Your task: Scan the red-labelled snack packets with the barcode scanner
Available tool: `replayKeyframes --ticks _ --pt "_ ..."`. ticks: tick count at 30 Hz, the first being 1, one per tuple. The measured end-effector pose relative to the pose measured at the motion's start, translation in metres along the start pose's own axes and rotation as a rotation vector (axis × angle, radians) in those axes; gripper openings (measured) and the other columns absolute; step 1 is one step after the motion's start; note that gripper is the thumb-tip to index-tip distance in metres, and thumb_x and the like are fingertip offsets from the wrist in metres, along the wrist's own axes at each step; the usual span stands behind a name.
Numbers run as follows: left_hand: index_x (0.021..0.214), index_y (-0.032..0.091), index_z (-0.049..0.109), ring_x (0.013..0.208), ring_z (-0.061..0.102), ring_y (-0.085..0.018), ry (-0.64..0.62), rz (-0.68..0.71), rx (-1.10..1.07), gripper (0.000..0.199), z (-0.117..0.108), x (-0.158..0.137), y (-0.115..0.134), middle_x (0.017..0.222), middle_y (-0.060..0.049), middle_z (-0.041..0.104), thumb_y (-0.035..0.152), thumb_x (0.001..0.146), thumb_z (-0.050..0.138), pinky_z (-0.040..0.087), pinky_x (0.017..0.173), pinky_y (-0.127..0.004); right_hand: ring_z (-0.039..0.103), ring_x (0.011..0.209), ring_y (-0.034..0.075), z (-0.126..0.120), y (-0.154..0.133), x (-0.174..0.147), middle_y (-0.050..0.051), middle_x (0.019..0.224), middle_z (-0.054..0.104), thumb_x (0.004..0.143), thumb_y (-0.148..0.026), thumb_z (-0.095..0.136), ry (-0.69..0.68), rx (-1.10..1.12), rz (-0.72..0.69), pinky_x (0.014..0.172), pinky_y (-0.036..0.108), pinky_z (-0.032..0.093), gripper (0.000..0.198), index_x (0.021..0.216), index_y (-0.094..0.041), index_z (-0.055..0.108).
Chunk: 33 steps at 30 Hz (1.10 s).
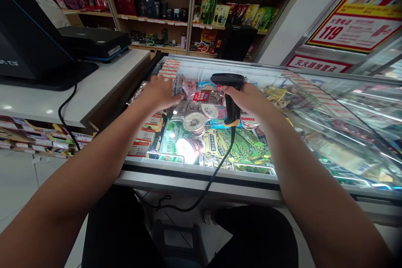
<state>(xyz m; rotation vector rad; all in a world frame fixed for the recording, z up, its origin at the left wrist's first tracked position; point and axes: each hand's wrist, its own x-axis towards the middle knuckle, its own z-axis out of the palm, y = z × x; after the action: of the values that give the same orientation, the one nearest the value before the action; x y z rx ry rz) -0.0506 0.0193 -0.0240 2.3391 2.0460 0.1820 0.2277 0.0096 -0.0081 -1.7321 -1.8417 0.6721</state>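
Observation:
A black barcode scanner [233, 109] with an orange-tipped grip stands upright in my right hand [248, 97], which is wrapped round its handle. Its cord [216, 171] hangs over the front edge of the freezer. To the left, my left hand [161, 92] lies low over the glass top, palm down, with its thumb apart from its fingers. Some shiny clear wrapping [138, 93] shows beside that hand; I cannot tell whether they touch. Between my hands is a snack packet with a red label [209, 97]. Under the glass are several round tubs [194, 122] and green packets [248, 144].
On the left, a white counter [103, 86] bears a black screen [28, 37] and a flat black device [91, 39]. Shelves of boxed and bagged goods [157, 8] line the back. A dark stool [179, 243] is between my knees. Price labels [143, 135] run along the freezer's left side.

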Motion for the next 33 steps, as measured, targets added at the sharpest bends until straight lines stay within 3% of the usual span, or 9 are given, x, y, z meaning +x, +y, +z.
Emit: replayKeyframes --ticks 3,7,10,14,18,22,24,30,33 --pt "0.163 0.024 0.030 0.155 0.032 -0.045 -0.195 0.217 -0.185 0.095 0.011 -0.013 0.029 0.165 -0.019 0.042 0.083 0.089 0.035 0.038 0.117 -0.061 0.064 0.072 0.026 0.001 -0.007 -0.005 0.013 0.085 0.071 0.089 -0.060 0.065 0.024 0.010 0.042 0.061 0.037 0.048 0.041 0.095 -0.020 0.069" --pt "0.169 0.024 0.014 0.160 0.013 -0.049 -0.232 0.187 -0.179 0.110 0.025 -0.020 0.047 0.173 -0.022 0.021 0.092 0.084 0.024 0.024 0.122 -0.069 0.062 0.069 0.023 0.004 -0.014 -0.011 0.011 0.083 0.070 0.092 -0.052 0.061 0.011 0.048 0.020 0.059 0.035 0.046 0.032 0.088 -0.021 0.067" --pt "0.168 0.033 0.018 0.161 0.005 -0.050 -0.199 0.234 -0.192 0.099 0.033 -0.019 0.048 0.175 -0.017 0.016 0.089 0.087 0.024 0.019 0.123 -0.071 0.060 0.065 0.022 0.006 -0.014 -0.012 0.011 0.079 0.068 0.094 -0.053 0.058 0.013 0.013 0.007 0.057 0.036 0.045 0.034 0.086 -0.021 0.066" --pt "0.164 0.040 0.032 0.162 0.004 -0.045 -0.140 0.512 -0.126 0.082 0.039 -0.019 0.051 0.177 -0.007 0.011 0.080 0.092 0.037 0.012 0.127 -0.066 0.062 0.067 0.024 0.006 -0.012 -0.012 0.012 0.075 0.067 0.095 -0.057 0.056 -0.032 -0.119 -0.022 0.059 0.037 0.045 0.041 0.084 -0.019 0.066" --pt "0.160 0.038 0.040 0.163 0.008 -0.041 -0.274 0.585 -0.129 0.085 0.031 -0.020 0.051 0.178 -0.007 0.012 0.084 0.088 0.040 0.019 0.128 -0.063 0.060 0.067 0.024 0.003 -0.011 -0.012 0.012 0.076 0.067 0.094 -0.056 0.058 -0.070 -0.184 -0.017 0.059 0.037 0.044 0.039 0.086 -0.019 0.068" --pt "0.133 0.028 0.065 0.139 0.053 -0.033 -0.319 0.669 -0.185 0.063 0.014 -0.018 0.042 0.165 -0.009 0.042 0.072 0.093 0.044 0.047 0.112 -0.047 0.059 0.063 0.023 0.000 -0.013 -0.013 0.012 0.074 0.066 0.094 -0.055 0.058 -0.065 -0.178 0.011 0.057 0.039 0.044 0.039 0.082 -0.018 0.067" --pt "0.121 0.024 0.068 0.123 0.062 -0.028 -0.299 0.668 -0.199 0.054 0.011 -0.016 0.038 0.153 -0.010 0.054 0.065 0.092 0.048 0.052 0.102 -0.042 0.060 0.064 0.023 -0.001 -0.017 -0.016 0.011 0.074 0.066 0.093 -0.053 0.059 -0.054 -0.122 0.001 0.057 0.038 0.045 0.036 0.085 -0.019 0.068" --pt "0.153 0.024 0.041 0.135 0.051 -0.033 -0.224 0.578 -0.159 0.071 0.024 -0.006 0.025 0.161 -0.013 0.044 0.061 0.092 0.047 0.048 0.107 -0.047 0.064 0.065 0.025 -0.006 -0.028 -0.029 0.012 0.075 0.069 0.093 -0.049 0.062 -0.156 0.100 0.043 0.056 0.038 0.050 0.030 0.090 -0.020 0.069" --pt "0.150 0.023 0.046 0.143 0.046 -0.032 -0.194 0.575 -0.149 0.070 0.027 0.000 0.018 0.162 -0.014 0.043 0.064 0.094 0.041 0.044 0.113 -0.046 0.065 0.064 0.025 -0.006 -0.021 -0.028 0.013 0.077 0.071 0.092 -0.054 0.063 -0.265 0.083 0.043 0.055 0.038 0.051 0.034 0.086 -0.021 0.069"
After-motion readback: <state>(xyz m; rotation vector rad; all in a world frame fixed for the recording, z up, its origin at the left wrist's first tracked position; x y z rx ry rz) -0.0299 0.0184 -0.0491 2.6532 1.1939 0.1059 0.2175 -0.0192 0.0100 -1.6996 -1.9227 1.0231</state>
